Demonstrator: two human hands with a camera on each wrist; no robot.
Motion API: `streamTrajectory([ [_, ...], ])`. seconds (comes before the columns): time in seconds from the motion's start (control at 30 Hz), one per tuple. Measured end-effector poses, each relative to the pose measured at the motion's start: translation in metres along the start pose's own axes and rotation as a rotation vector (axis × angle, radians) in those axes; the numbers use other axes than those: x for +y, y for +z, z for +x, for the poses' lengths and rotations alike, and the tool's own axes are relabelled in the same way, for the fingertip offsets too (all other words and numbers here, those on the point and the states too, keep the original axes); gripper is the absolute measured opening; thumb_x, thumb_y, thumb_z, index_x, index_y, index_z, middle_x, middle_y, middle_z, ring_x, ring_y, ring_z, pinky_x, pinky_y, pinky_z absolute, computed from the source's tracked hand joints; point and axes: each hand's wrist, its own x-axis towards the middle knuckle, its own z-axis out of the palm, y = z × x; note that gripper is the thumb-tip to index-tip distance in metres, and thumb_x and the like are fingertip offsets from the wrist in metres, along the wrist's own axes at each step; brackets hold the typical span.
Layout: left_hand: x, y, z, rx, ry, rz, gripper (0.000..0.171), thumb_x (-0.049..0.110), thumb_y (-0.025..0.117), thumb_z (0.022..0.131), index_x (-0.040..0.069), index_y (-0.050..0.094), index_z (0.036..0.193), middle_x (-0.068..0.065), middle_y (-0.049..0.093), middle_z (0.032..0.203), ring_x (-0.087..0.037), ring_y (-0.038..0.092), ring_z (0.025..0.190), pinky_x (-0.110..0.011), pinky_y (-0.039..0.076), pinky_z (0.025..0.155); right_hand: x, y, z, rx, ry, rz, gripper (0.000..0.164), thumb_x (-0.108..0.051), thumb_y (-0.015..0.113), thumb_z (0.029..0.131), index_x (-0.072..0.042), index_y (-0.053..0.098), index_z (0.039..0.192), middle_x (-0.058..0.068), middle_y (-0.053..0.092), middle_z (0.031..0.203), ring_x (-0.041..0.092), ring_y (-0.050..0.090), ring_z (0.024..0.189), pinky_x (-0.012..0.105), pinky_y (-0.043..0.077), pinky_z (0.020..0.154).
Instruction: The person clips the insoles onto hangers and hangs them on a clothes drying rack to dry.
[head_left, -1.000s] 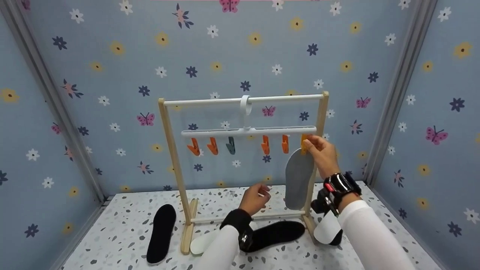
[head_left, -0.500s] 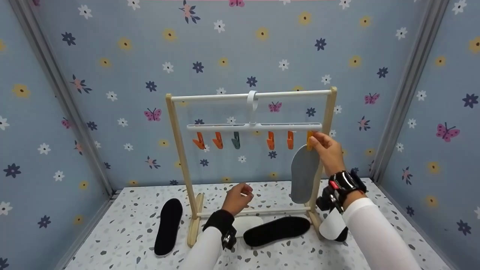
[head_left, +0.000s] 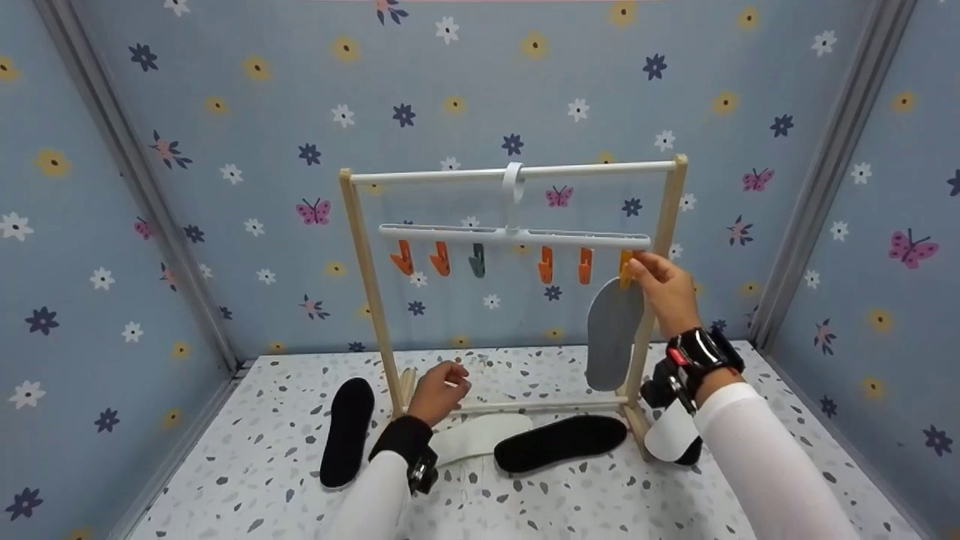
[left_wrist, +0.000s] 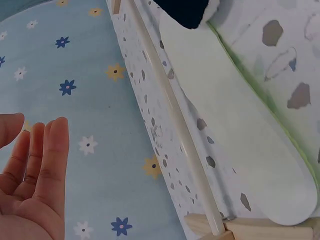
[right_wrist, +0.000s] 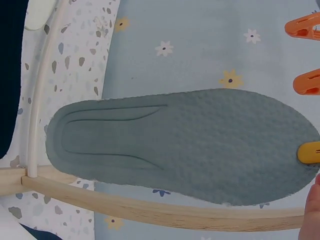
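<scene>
In the head view my right hand (head_left: 667, 292) pinches a yellow clothespin (head_left: 625, 268) at the right end of a white hanger (head_left: 450, 234). Toe end up, a grey insole (head_left: 615, 337) hangs in that clothespin. The right wrist view shows the insole's (right_wrist: 190, 145) textured face, with the yellow clothespin (right_wrist: 309, 152) over its edge and only a fingertip of my hand. My left hand (head_left: 441, 391) is raised with loosely bent fingers and holds nothing, above a white insole (head_left: 480, 435). In the left wrist view the left hand's fingers (left_wrist: 52, 160) are spread from the thumb.
The hanger hooks over a wooden rack (head_left: 367, 300). Orange clothespins (head_left: 546, 265) and a dark green one (head_left: 477, 260) hang along it. Black insoles (head_left: 347, 433) lie left and centre on the speckled table (head_left: 255, 435); a white-and-black pair (head_left: 675, 435) lies by the right foot.
My left hand has moved left, uncovering the white insole. The right hand stays on the clothespin, and the hanger's right end has dipped. The head view has shifted slightly.
</scene>
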Motion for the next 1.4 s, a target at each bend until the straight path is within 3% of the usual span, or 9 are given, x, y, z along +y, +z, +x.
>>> streamTrajectory([
  [0.23,-0.01,-0.026,-0.008,0.068,-0.046,0.049,0.012,0.001,0.059,0.087,-0.003,0.058,0.098,-0.017,0.061,0.091,-0.025,0.063,0.076,-0.033,0.054,0.062,-0.005,-0.002,0.001,0.0,0.021,0.002,0.054,-0.038,0.057,0.093,-0.001,0.052,0.132,0.018,0.055,0.132,0.016,0.051,0.115,0.034,0.037,0.106],
  [0.5,-0.027,-0.061,-0.025,0.098,-0.129,0.094,0.015,0.002,0.06,0.087,-0.003,0.058,0.102,-0.016,0.062,0.093,-0.022,0.063,0.076,-0.034,0.054,0.064,0.0,-0.002,-0.001,0.002,0.035,-0.025,0.053,-0.039,0.056,0.094,0.001,0.054,0.13,0.018,0.054,0.132,0.024,0.047,0.123,0.037,0.034,0.107],
  [0.67,-0.037,-0.077,-0.034,0.123,-0.163,0.146,0.017,0.001,0.058,0.089,-0.004,0.059,0.105,-0.016,0.062,0.093,-0.022,0.062,0.075,-0.034,0.054,0.062,0.003,-0.001,-0.002,0.006,0.045,-0.032,0.052,-0.039,0.053,0.095,0.002,0.056,0.127,0.016,0.057,0.125,0.019,0.051,0.116,0.035,0.037,0.105],
  [0.9,-0.046,-0.088,-0.04,0.145,-0.168,0.181,0.018,0.003,0.06,0.088,-0.005,0.058,0.104,-0.016,0.062,0.091,-0.021,0.059,0.073,-0.029,0.049,0.06,0.001,0.0,-0.005,0.065,0.053,0.02,0.055,-0.045,0.052,0.094,0.002,0.058,0.122,-0.001,0.059,0.107,0.007,0.052,0.101,0.029,0.041,0.102],
  [1.03,-0.052,-0.094,-0.039,0.161,-0.185,0.181,0.018,0.004,0.058,0.089,-0.004,0.057,0.105,-0.016,0.062,0.092,-0.025,0.062,0.077,-0.029,0.05,0.061,-0.005,0.002,-0.01,0.187,-0.009,0.013,0.048,-0.044,0.055,0.093,-0.002,0.059,0.116,-0.003,0.058,0.099,0.008,0.052,0.095,0.024,0.042,0.091],
  [1.17,-0.06,-0.1,-0.04,0.165,-0.218,0.189,0.018,0.004,0.057,0.089,-0.004,0.057,0.106,-0.017,0.062,0.094,-0.023,0.062,0.077,-0.031,0.052,0.062,-0.018,0.011,-0.022,0.273,-0.13,0.015,0.033,-0.028,0.059,0.093,0.001,0.061,0.109,-0.007,0.057,0.088,0.006,0.053,0.085,0.018,0.042,0.078],
  [1.3,-0.068,-0.106,-0.044,0.178,-0.233,0.252,0.021,0.006,0.059,0.089,-0.004,0.057,0.106,-0.017,0.063,0.095,-0.022,0.061,0.079,-0.033,0.051,0.067,-0.033,0.023,-0.035,0.239,-0.225,0.038,0.025,-0.013,0.062,0.091,0.008,0.064,0.103,-0.004,0.059,0.082,0.002,0.054,0.073,0.013,0.044,0.067],
  [1.4,-0.073,-0.109,-0.046,0.196,-0.225,0.301,0.021,0.008,0.059,0.088,-0.004,0.058,0.105,-0.017,0.064,0.095,-0.026,0.062,0.083,-0.037,0.05,0.074,-0.03,0.031,-0.034,0.202,-0.251,0.004,0.023,-0.011,0.064,0.089,0.008,0.066,0.103,0.005,0.066,0.084,-0.002,0.056,0.07,0.011,0.045,0.065],
])
